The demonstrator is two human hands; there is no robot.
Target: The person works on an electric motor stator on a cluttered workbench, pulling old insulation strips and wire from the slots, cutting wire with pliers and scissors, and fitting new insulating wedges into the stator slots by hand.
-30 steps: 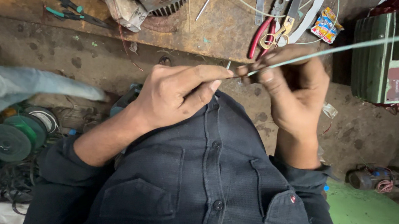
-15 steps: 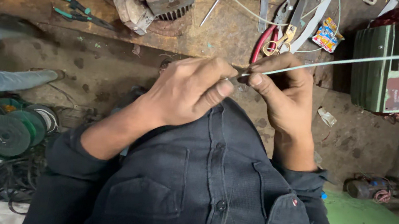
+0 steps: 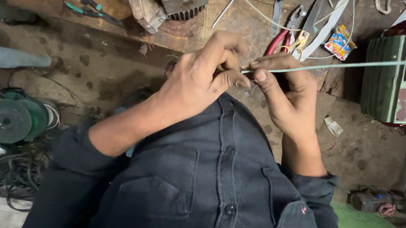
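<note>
The left hand (image 3: pixel 201 81) and right hand (image 3: pixel 285 95) meet in front of the chest, fingertips pinching the near end of a thin pale sleeve (image 3: pixel 349 64). Its long axis runs rightward and slightly upward from the fingers, past the green motor casing (image 3: pixel 397 79), nearer the right hand.

Green wire spools (image 3: pixel 9 120) lie left, teal-handled pliers (image 3: pixel 91 9) above, green motor (image 3: pixel 405 80) right
</note>
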